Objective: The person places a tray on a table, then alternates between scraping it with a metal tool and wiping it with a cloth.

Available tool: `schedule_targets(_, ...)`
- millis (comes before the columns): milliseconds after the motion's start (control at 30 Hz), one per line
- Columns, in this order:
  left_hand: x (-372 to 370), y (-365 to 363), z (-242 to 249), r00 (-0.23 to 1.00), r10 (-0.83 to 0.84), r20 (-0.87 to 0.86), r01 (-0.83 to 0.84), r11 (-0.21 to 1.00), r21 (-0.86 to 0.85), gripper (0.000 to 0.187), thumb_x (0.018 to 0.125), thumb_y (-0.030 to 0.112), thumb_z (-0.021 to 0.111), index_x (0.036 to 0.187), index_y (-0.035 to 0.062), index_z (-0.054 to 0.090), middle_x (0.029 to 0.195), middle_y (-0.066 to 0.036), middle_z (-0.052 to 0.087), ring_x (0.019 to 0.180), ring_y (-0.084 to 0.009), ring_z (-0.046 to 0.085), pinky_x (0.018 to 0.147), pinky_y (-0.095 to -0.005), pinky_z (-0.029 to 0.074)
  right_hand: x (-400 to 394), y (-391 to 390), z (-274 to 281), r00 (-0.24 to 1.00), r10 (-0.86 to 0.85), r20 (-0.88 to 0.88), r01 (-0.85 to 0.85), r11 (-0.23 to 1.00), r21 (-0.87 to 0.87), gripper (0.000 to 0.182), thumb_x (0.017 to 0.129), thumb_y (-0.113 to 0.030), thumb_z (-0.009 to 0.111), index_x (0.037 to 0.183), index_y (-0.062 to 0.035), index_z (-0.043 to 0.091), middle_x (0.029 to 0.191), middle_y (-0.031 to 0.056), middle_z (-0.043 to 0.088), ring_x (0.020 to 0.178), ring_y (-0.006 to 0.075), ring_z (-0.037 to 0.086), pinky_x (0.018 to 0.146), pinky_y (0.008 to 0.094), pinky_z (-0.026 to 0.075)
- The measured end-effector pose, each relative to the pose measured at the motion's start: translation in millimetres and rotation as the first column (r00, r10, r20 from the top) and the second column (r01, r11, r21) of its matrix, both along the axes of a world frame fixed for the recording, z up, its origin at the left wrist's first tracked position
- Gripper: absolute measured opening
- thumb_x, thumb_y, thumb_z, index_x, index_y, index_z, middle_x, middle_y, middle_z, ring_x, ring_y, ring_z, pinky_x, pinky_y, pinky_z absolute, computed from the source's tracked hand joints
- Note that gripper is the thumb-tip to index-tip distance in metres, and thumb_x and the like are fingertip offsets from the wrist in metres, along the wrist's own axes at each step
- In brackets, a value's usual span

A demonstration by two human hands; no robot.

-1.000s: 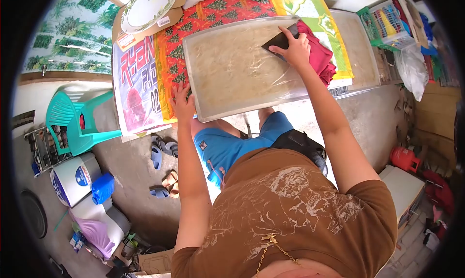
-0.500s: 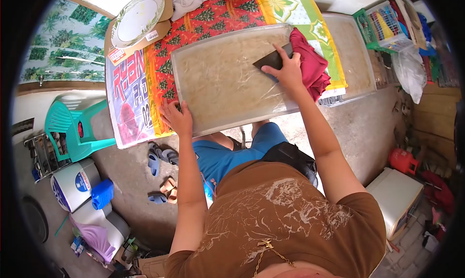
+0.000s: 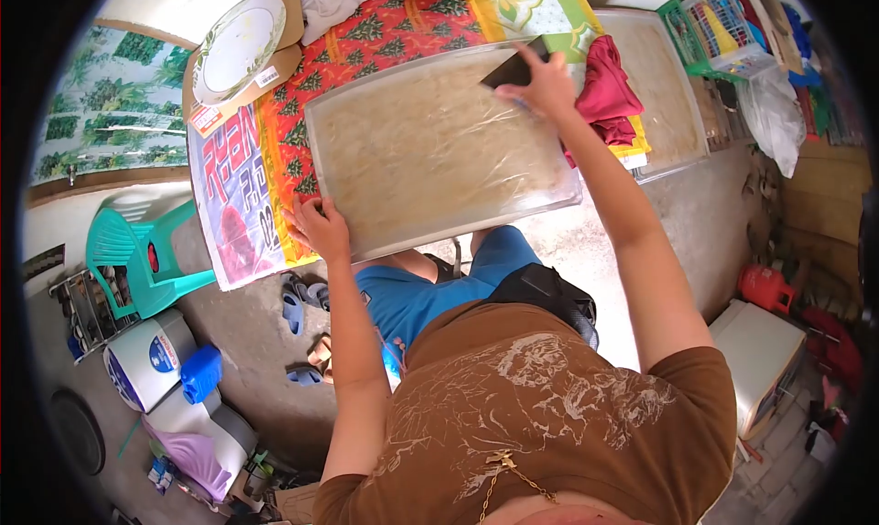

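Note:
A wide shallow tray [image 3: 430, 150] with a pale brown, shiny surface lies across the table's near side. My right hand [image 3: 547, 84] grips a flat black scraper-like piece [image 3: 513, 72] at the tray's far right corner, thumb and fingers spread over it. At the near left corner, my left hand [image 3: 319, 229] holds the tray's rim, with the thumb by the edge and the fingers outside it. Crumpled maroon cloth [image 3: 606, 81] lies just right of the tray, beside my right wrist.
Patterned covers lie over the table [image 3: 366, 31]. A white plate [image 3: 240, 49] rests on cardboard at the far left, near a white cloth [image 3: 337, 8]. Another tray [image 3: 655, 86] is at the right, below a basket [image 3: 728, 40]. A green chair [image 3: 151, 259] stands left.
My right hand has moved the black piece away from me toward the tray's far edge. The maroon cloth now sits farther right, off the tray's corner. My left hand stays at the rim.

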State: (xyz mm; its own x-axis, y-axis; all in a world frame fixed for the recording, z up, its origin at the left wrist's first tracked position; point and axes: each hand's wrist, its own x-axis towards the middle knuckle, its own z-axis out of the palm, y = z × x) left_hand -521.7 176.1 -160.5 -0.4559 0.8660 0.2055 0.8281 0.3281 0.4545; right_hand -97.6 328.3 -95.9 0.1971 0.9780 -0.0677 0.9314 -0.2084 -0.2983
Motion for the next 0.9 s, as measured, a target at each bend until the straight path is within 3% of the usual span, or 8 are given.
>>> schedule_targets(167, -3, -1, -3, 1.0, -0.001, -0.016, 0.001, 1.0, -0.005, 0.022, 0.094, 0.032, 0.058, 0.1, 0.0107, 0.06, 0.153, -0.009, 0.039, 0.149, -0.04, 0.014, 0.115, -0.064, 0.005, -2, 0, -4, 0.985, -0.167, -0.039, 0.168, 0.985, 0.031, 0.097, 0.055, -0.07, 0.08, 0.142, -0.0449, 0.045, 0.126, 0.0205, 0.046, 0.116, 0.0391, 0.055, 0.092, 0.047, 0.05)
schedule_targets(333, -4, 1, -8, 1.0, -0.005, -0.027, 0.005, 1.0, 0.011, 0.023, 0.094, 0.032, 0.058, 0.101, 0.011, 0.06, 0.153, -0.009, 0.04, 0.149, -0.0398, 0.015, 0.115, -0.064, 0.005, -67, -63, -3, 0.99, 0.117, -0.081, -0.124, 0.989, -0.082, 0.094, 0.057, -0.066, 0.082, 0.141, -0.0399, 0.049, 0.122, 0.0228, 0.047, 0.113, 0.0401, 0.055, 0.093, 0.0445, 0.048)
schedule_targets(367, -4, 1, -9, 1.0, -0.005, -0.023, 0.005, 1.0, 0.016, 0.023, 0.094, 0.032, 0.058, 0.101, 0.011, 0.06, 0.153, -0.009, 0.04, 0.149, -0.0398, 0.015, 0.115, -0.0641, 0.005, -79, -84, -18, 0.975, 0.22, 0.012, -0.22, 0.968, 0.122, 0.093, 0.057, -0.065, 0.083, 0.14, -0.0367, 0.051, 0.118, 0.0218, 0.049, 0.109, 0.0406, 0.056, 0.09, 0.0444, 0.049)
schedule_targets(467, -4, 2, -8, 1.0, -0.005, -0.019, 0.005, 1.0, 0.016, 0.023, 0.094, 0.033, 0.058, 0.101, 0.0112, 0.06, 0.152, -0.009, 0.04, 0.149, -0.0397, 0.016, 0.115, -0.0645, 0.005, -49, -76, -22, 0.988, 0.074, -0.136, -0.059, 0.992, 0.113, 0.092, 0.058, -0.067, 0.082, 0.139, -0.0354, 0.052, 0.114, 0.0208, 0.049, 0.106, 0.0404, 0.056, 0.087, 0.0456, 0.049)
schedule_targets(533, -3, 1, -7, 1.0, 0.001, -0.023, -0.001, 1.0, 0.011, 0.023, 0.094, 0.033, 0.057, 0.101, 0.0113, 0.06, 0.152, -0.009, 0.04, 0.149, -0.0397, 0.016, 0.115, -0.0649, 0.005, -21, -62, -1, 0.973, -0.229, -0.011, 0.229, 0.971, 0.067, 0.094, 0.06, -0.07, 0.078, 0.143, -0.0376, 0.046, 0.116, 0.021, 0.048, 0.108, 0.0387, 0.055, 0.089, 0.0449, 0.049)
schedule_targets(600, -3, 2, -6, 1.0, 0.013, -0.025, -0.013, 1.0, -0.003, 0.023, 0.094, 0.032, 0.057, 0.102, 0.0111, 0.06, 0.152, -0.009, 0.04, 0.149, -0.0396, 0.016, 0.115, -0.0652, 0.005, -18, -62, -3, 0.96, -0.281, -0.01, 0.281, 0.957, 0.069, 0.096, 0.061, -0.069, 0.079, 0.145, -0.039, 0.043, 0.118, 0.0214, 0.048, 0.108, 0.0387, 0.054, 0.092, 0.0465, 0.047)
schedule_targets(800, 1, 0, -7, 1.0, 0.017, -0.018, -0.016, 0.999, 0.034, 0.022, 0.095, 0.031, 0.055, 0.103, 0.0109, 0.06, 0.151, -0.01, 0.041, 0.149, -0.0391, 0.014, 0.115, -0.0658, 0.005, -116, -122, -10, 0.985, 0.148, -0.091, -0.14, 0.986, 0.091, 0.095, 0.06, -0.067, 0.08, 0.144, -0.0391, 0.046, 0.116, 0.0223, 0.049, 0.112, 0.0392, 0.053, 0.094, 0.0472, 0.044)
schedule_targets(900, -3, 0, 5, 0.997, 0.069, -0.027, -0.07, 0.997, -0.037, 0.023, 0.096, 0.031, 0.055, 0.103, 0.0109, 0.06, 0.15, -0.01, 0.041, 0.149, -0.0386, 0.014, 0.114, -0.0668, 0.006, -89, -113, 8, 0.975, -0.004, -0.224, 0.002, 1.0, -0.008, 0.093, 0.059, -0.063, 0.083, 0.142, -0.0387, 0.048, 0.117, 0.0204, 0.048, 0.111, 0.0389, 0.052, 0.096, 0.048, 0.042)
